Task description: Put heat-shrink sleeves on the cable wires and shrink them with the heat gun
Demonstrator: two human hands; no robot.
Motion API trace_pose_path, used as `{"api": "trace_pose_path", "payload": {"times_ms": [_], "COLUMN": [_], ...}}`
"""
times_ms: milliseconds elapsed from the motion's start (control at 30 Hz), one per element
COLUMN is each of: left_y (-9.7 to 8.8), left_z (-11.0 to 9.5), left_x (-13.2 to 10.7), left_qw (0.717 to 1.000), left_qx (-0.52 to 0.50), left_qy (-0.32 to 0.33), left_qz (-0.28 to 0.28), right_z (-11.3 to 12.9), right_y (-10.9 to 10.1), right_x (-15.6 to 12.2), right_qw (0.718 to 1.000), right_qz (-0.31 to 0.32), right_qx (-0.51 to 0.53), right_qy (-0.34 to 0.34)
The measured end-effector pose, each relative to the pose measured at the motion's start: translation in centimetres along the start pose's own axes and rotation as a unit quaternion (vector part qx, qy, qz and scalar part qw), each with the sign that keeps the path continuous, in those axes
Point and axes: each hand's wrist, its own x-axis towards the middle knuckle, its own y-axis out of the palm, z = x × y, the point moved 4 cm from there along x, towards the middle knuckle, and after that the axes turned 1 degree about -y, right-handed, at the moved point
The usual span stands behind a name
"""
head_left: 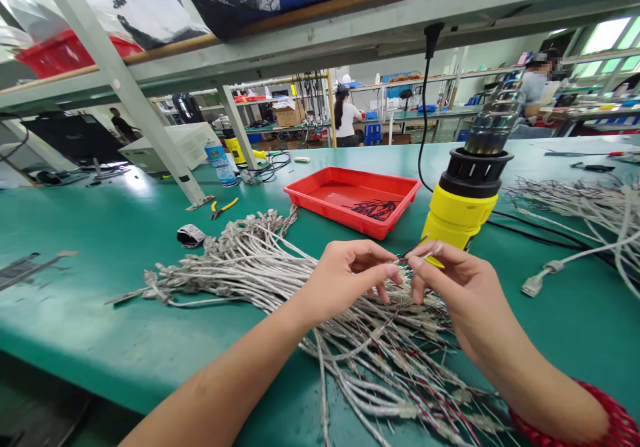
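My left grip (350, 272) is pinched shut, thumb and forefinger tips on a thin wire (416, 255). My right grip (447, 277) pinches the same wire from the other side, our fingertips nearly meeting. I hold it just above the bundle of grey cables (260, 267) spread on the green tabletop (100, 247). Just behind my right grip a yellow heat gun (463, 210) stands upright, nozzle up. Left of it sits a red tray (320, 190) holding dark pieces (375, 209). Yellow-handled pliers (224, 207) lie farther left.
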Motion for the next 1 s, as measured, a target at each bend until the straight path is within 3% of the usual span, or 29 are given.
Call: {"api": "trace_pose_path", "payload": {"times_ms": [167, 367, 533, 600, 633, 700, 833, 900, 1000], "left_y": [-0.1, 0.7, 0.5, 0.3, 0.3, 0.3, 0.6, 0.9, 1.3], "left_z": [-0.3, -0.1, 0.1, 0.1, 0.1, 0.0, 0.2, 0.4, 0.6], "left_x": [-0.2, -0.4, -0.3, -0.3, -0.3, -0.2, -0.1, -0.2, -0.3], "left_qw": [0.996, 0.995, 0.994, 0.993, 0.992, 0.989, 0.988, 0.989, 0.991], "left_qx": [0.034, -0.058, -0.091, -0.105, -0.118, -0.143, -0.139, -0.117, -0.065], "left_qy": [0.071, 0.077, 0.054, 0.051, 0.05, 0.04, -0.003, -0.015, -0.037], "left_qz": [-0.034, 0.007, 0.005, 0.001, 0.001, 0.011, 0.063, 0.089, 0.115], "right_z": [1.0, 2.5, 2.6, 2.7, 2.8, 2.8, 1.4, 0.4, -0.2], "right_y": [0.1, 1.0, 1.6, 1.7, 1.6, 1.1, -0.3, -0.4, -0.1], "right_x": [-0.7, -2.1, -2.5, -2.5, -2.5, -2.1, -0.8, -0.3, 0.2], "right_qw": [0.989, 0.901, 0.84, 0.833, 0.841, 0.882, 0.989, 1.0, 0.989], "right_qz": [0.006, 0.025, 0.054, 0.07, 0.077, 0.068, -0.001, -0.008, 0.0], "right_qx": [-0.067, -0.28, -0.359, -0.361, -0.35, -0.306, -0.119, -0.001, 0.109], "right_qy": [-0.133, -0.331, -0.404, -0.413, -0.406, -0.352, -0.09, 0.024, 0.098]}}
